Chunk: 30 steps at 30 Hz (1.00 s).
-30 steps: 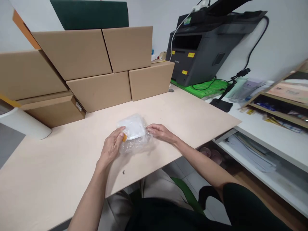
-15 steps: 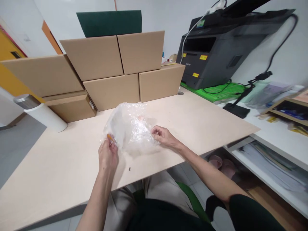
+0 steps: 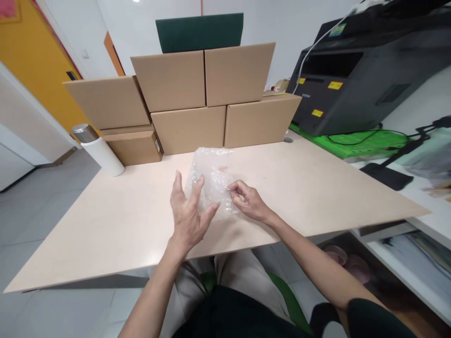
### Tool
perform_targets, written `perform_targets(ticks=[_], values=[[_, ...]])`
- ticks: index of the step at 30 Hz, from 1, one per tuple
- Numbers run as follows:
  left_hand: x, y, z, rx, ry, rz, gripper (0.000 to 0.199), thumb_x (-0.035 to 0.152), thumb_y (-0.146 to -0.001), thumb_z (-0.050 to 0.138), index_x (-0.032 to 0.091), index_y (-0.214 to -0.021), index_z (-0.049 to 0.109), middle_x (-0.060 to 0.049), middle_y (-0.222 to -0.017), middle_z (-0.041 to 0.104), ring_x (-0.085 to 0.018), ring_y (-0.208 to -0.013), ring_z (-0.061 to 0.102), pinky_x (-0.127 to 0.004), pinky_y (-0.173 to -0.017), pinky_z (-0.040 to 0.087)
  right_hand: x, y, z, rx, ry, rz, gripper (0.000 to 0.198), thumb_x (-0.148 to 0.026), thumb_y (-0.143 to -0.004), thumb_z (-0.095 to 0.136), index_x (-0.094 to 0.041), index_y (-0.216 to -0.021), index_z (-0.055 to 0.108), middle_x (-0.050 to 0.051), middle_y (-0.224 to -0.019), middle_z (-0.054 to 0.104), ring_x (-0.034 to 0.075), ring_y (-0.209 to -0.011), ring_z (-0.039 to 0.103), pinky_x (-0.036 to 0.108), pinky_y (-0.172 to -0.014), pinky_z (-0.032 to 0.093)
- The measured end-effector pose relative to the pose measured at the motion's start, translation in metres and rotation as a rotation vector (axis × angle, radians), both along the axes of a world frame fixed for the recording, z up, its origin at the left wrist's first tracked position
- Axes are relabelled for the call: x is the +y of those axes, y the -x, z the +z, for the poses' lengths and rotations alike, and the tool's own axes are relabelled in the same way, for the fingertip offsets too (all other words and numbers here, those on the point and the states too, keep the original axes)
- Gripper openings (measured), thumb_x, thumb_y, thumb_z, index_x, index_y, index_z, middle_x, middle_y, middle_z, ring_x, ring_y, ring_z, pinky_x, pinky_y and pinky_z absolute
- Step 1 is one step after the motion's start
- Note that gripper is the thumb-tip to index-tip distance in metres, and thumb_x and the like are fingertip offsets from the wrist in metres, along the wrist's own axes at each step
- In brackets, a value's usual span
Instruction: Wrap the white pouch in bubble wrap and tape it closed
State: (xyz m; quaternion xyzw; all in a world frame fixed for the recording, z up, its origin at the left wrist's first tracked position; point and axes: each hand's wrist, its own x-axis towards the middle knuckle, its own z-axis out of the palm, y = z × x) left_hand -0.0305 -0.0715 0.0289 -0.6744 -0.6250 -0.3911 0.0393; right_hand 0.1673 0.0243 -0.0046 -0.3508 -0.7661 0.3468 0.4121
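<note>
A crumpled clear plastic bag (image 3: 213, 183) lies on the pale wooden table, with a faint reddish patch showing near its top. My right hand (image 3: 246, 199) pinches the bag's right edge between thumb and fingertips. At the bag's left side, my left hand (image 3: 190, 211) is open, its thumb and fingers spread apart, with nothing visible in it. It overlaps the bag's near left part, and whether it touches the plastic I cannot tell.
Several brown cardboard boxes (image 3: 188, 129) are stacked along the back, topped by a dark green box (image 3: 200, 33). A white bottle (image 3: 104, 157) with a metallic cap stands at left. A dark printer (image 3: 327, 84) sits at right beside a black stand (image 3: 384, 174).
My left hand has let go of the bag's left side and spread its fingers. The orange bit by that hand no longer shows. The bag looks flatter, and the view has turned left.
</note>
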Motion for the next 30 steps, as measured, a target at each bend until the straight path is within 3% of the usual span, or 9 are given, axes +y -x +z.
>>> perform_targets(ticks=[3,6,10,13,17,20,23,25,30], values=[[0.019,-0.007,0.007,0.023,-0.015,-0.050,0.048,0.039,-0.094,0.050,0.022,-0.138,0.054,-0.014,-0.158,0.032,-0.033,-0.139,0.042,-0.049,-0.110,0.040,-0.001,0.005,0.005,-0.023,-0.094,0.008,0.011,-0.025,-0.082,0.053,-0.024,-0.092,0.054,0.001,-0.081,0.060,0.017,-0.073,0.057,0.031,-0.070,0.045],[0.018,0.015,0.002,-0.088,-0.049,0.075,0.041,0.025,-0.095,0.041,0.022,-0.132,0.059,-0.012,-0.140,0.052,-0.026,-0.130,0.051,-0.042,-0.110,0.042,-0.002,0.001,0.008,-0.019,-0.132,-0.043,0.010,-0.024,-0.080,0.053,-0.024,-0.090,0.055,0.001,-0.080,0.060,0.017,-0.072,0.057,0.031,-0.070,0.045],[-0.012,0.063,-0.017,-0.178,0.003,0.359,0.045,0.027,-0.093,0.043,0.018,-0.136,0.056,-0.016,-0.138,0.050,-0.029,-0.131,0.049,-0.045,-0.112,0.040,-0.004,-0.014,0.005,0.072,-0.071,-0.128,0.011,-0.028,-0.079,0.057,-0.023,-0.090,0.056,0.002,-0.082,0.061,0.018,-0.074,0.058,0.032,-0.071,0.046],[-0.037,0.074,-0.034,-0.076,0.139,0.469,0.046,0.037,-0.094,0.045,0.012,-0.129,0.061,-0.022,-0.144,0.042,-0.039,-0.135,0.042,-0.057,-0.112,0.033,-0.007,-0.026,-0.004,0.156,0.035,-0.182,0.014,-0.033,-0.079,0.062,-0.023,-0.088,0.058,0.002,-0.081,0.062,0.018,-0.074,0.059,0.031,-0.069,0.047],[-0.045,0.040,-0.045,0.151,0.214,0.355,0.057,0.054,-0.087,0.056,0.020,-0.132,0.058,-0.018,-0.154,0.037,-0.044,-0.146,0.023,-0.065,-0.116,0.015,-0.014,-0.036,-0.020,0.257,0.125,-0.204,0.020,-0.038,-0.078,0.068,-0.023,-0.086,0.059,0.002,-0.079,0.062,0.017,-0.070,0.056,0.030,-0.063,0.047],[-0.032,0.014,-0.045,0.275,0.276,0.186,0.059,0.047,-0.082,0.066,0.022,-0.135,0.056,-0.017,-0.152,0.043,-0.044,-0.144,0.028,-0.066,-0.116,0.012,-0.018,-0.040,-0.028,0.292,0.160,-0.215,0.021,-0.039,-0.077,0.070,-0.023,-0.087,0.060,0.002,-0.078,0.061,0.016,-0.067,0.056,0.030,-0.061,0.047],[-0.021,0.009,-0.044,0.304,0.287,0.122,0.030,0.028,-0.089,0.056,0.021,-0.115,0.067,-0.015,-0.137,0.059,-0.038,-0.132,0.048,-0.058,-0.113,0.028,-0.021,-0.045,-0.029,0.322,0.165,-0.241,0.022,-0.039,-0.076,0.072,-0.023,-0.087,0.061,0.002,-0.076,0.061,0.016,-0.067,0.057,0.030,-0.061,0.048],[-0.019,0.018,-0.045,0.239,0.275,0.158,0.022,0.022,-0.092,0.048,0.020,-0.098,0.069,-0.013,-0.117,0.070,-0.031,-0.115,0.061,-0.047,-0.101,0.044,-0.021,-0.049,-0.029,0.336,0.175,-0.254,0.022,-0.038,-0.075,0.073,-0.023,-0.087,0.062,0.001,-0.076,0.061,0.016,-0.067,0.058,0.030,-0.062,0.049],[-0.039,0.069,-0.039,-0.187,0.119,0.485,0.020,0.030,-0.092,0.048,0.021,-0.101,0.063,-0.006,-0.090,0.073,-0.022,-0.083,0.070,-0.034,-0.079,0.052,-0.018,-0.059,-0.029,0.374,0.249,-0.297,0.026,-0.035,-0.069,0.077,-0.021,-0.085,0.062,0.000,-0.074,0.063,0.014,-0.065,0.059,0.027,-0.062,0.049]])
